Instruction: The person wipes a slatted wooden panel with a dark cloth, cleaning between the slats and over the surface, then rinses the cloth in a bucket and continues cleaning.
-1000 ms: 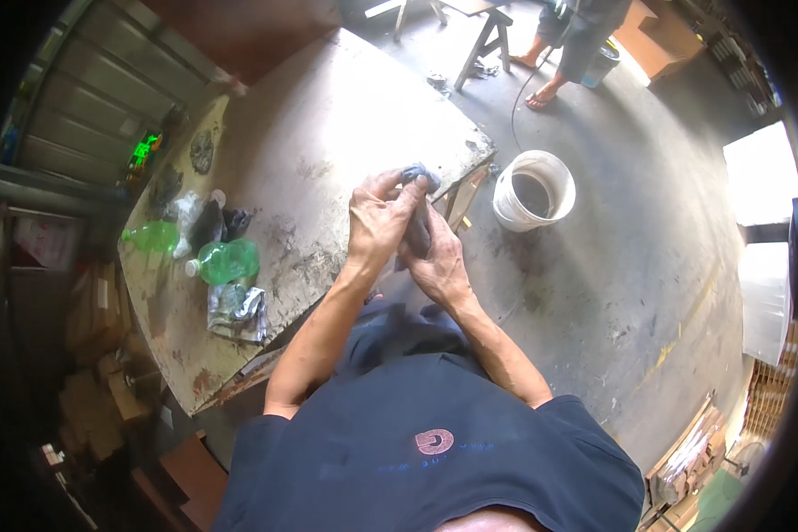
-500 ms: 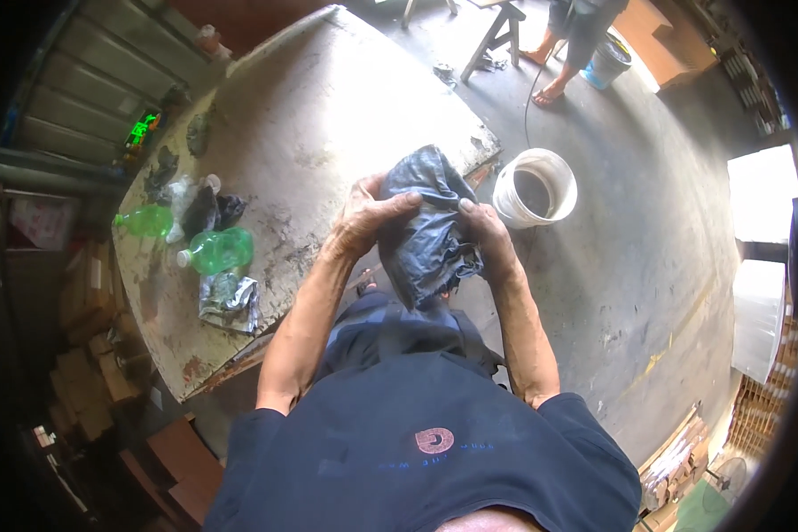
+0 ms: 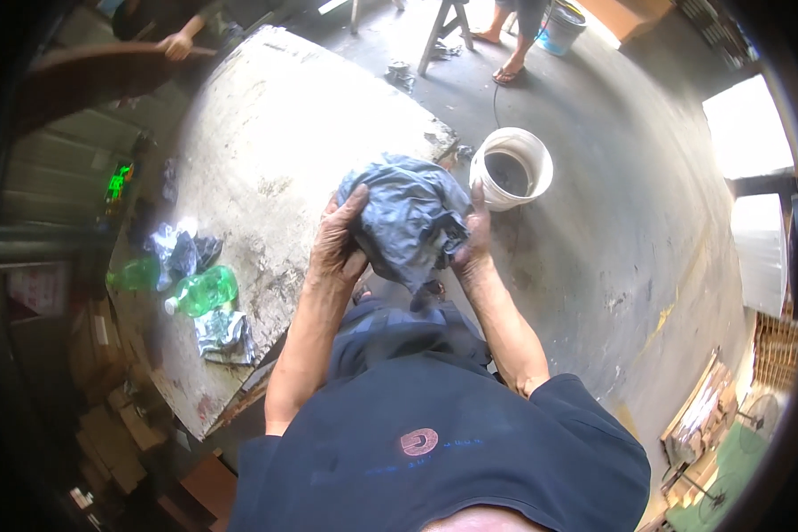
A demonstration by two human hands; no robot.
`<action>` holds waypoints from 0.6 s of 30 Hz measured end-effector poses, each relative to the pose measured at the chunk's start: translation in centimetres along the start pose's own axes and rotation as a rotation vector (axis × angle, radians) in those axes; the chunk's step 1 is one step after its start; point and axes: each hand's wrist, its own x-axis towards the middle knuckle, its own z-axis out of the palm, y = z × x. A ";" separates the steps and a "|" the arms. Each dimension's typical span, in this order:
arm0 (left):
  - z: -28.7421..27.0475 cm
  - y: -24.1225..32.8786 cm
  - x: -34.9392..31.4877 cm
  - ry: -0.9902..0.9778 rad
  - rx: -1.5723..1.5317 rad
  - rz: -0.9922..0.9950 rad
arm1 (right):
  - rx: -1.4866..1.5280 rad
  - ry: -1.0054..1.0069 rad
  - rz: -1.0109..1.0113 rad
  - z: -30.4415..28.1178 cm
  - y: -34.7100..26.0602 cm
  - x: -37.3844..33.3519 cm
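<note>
A crumpled grey-blue rag [image 3: 406, 217] is held up in front of me between both hands, above the near edge of the worn pale table [image 3: 266, 168]. My left hand [image 3: 337, 238] grips its left side, with the thumb lying over the cloth. On the opposite side my right hand [image 3: 475, 232] holds the rag's edge, its thumb pointing up and its other fingers mostly behind the cloth. Dark stains mark the rag, and a loose corner hangs down toward my waist.
Left on the table lie a green plastic bottle [image 3: 206, 291], a second green bottle [image 3: 135, 274] and crumpled rags [image 3: 224, 335]. A white bucket [image 3: 512, 170] stands on the floor at right. Another person's legs [image 3: 512, 55] and a co-worker's hand [image 3: 177, 44] show at the far side.
The rag has spread wider and rounder between my hands, which have moved slightly left in the picture. The view has shifted, and a co-worker's hand has appeared at upper left.
</note>
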 end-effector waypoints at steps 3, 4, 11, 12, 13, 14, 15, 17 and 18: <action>-1.6 0.0 0.9 0.073 -0.155 -0.065 | 0.367 -0.194 0.098 -2.0 0.6 -0.2; -2.2 0.1 1.0 0.028 -0.176 -0.047 | 0.380 -0.264 0.089 -2.1 0.6 -0.2; -4.6 1.6 -1.1 0.100 -0.306 -0.045 | 0.187 -0.154 -0.075 0.3 -1.1 -1.7; -4.7 1.1 -1.3 0.042 -0.313 -0.074 | 0.147 -0.115 -0.056 -0.3 -1.1 -1.9; -4.5 1.0 -1.5 -0.022 -0.317 -0.089 | 0.107 -0.088 -0.029 -0.6 -0.9 -1.6; -2.9 0.5 -1.5 0.078 -0.305 -0.071 | 0.042 -0.085 -0.008 -0.8 -0.6 -1.6; -1.4 -0.2 -2.0 0.059 -0.230 -0.070 | 0.128 -0.250 0.080 -1.1 0.0 -2.4; -0.4 -0.8 -2.2 0.046 -0.055 -0.030 | 0.058 -0.069 0.058 0.2 1.6 -3.6; 0.4 -1.5 -2.2 0.064 0.001 -0.003 | 0.008 0.007 0.033 0.9 1.9 -4.2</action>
